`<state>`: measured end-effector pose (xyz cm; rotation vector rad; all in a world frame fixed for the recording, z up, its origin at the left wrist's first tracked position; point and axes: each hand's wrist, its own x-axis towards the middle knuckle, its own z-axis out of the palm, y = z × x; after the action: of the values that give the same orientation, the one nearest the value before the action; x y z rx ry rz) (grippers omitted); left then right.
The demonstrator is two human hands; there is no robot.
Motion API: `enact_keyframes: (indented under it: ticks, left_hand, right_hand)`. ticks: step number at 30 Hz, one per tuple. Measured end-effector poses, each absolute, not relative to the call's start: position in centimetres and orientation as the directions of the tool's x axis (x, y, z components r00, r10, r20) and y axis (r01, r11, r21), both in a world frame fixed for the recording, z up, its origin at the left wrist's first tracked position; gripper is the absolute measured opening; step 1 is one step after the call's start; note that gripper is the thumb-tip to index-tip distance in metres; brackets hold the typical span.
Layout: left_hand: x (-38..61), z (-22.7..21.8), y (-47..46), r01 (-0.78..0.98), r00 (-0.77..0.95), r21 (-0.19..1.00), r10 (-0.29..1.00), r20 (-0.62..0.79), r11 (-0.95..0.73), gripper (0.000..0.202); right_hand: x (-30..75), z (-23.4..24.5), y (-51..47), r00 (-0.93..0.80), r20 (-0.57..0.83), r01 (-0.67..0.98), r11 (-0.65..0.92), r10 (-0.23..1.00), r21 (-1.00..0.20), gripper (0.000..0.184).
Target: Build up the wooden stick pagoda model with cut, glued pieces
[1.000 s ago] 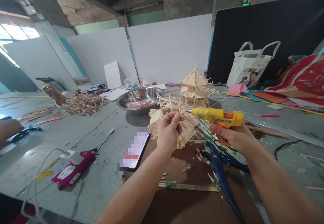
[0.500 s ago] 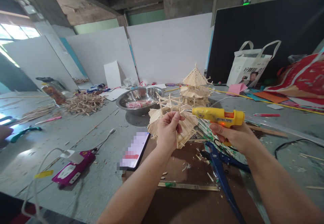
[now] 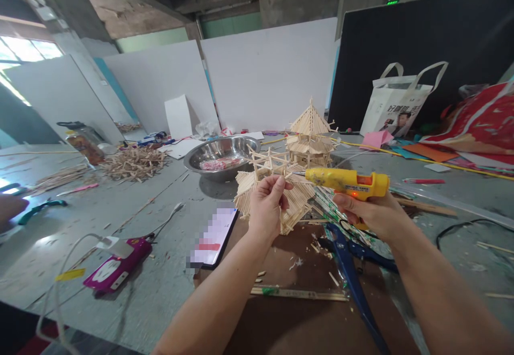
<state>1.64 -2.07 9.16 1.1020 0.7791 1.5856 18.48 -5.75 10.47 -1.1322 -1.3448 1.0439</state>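
My right hand is wrapped round the handle of a yellow hot glue gun, whose small red light is lit. Its nozzle points left at the open upper frame of a stick-built model roof, close to my left fingertips. My left hand is closed in a pinch at the front of this model; whatever sits between thumb and finger is hidden. Behind stands a second stick model, a tiered pavilion with a pointed roof. Blue-handled cutters lie below the glue gun on a brown board.
A steel basin stands behind the model. Left are a phone, a purple power strip with a white cable, a heap of short sticks and a bottle. Another person's hand shows at the left edge. A tote bag stands back right.
The glue gun has shifted very slightly to the right. My left hand keeps its pinch at the same spot on the model. At the left edge, the other person's hand reaches slightly further in.
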Motion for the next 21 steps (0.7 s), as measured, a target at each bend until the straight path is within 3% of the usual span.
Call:
enact_keyframes:
  ticks: [16, 21]
  left_hand:
    - [1.6, 9.3, -2.2, -0.353, -0.069, 0.892, 0.958, 0.277, -0.283, 0.020]
    - [1.0, 9.9, -2.3, -0.327, -0.128, 0.889, 0.948, 0.293, -0.319, 0.015]
  right_hand:
    - [18.6, 10.2, -5.3, 0.087, 0.146, 0.024, 0.145, 0.985, -0.989, 0.029]
    - [18.4, 8.7, -3.6, 0.214, 0.196, -0.211, 0.241, 0.957, -0.947, 0.026]
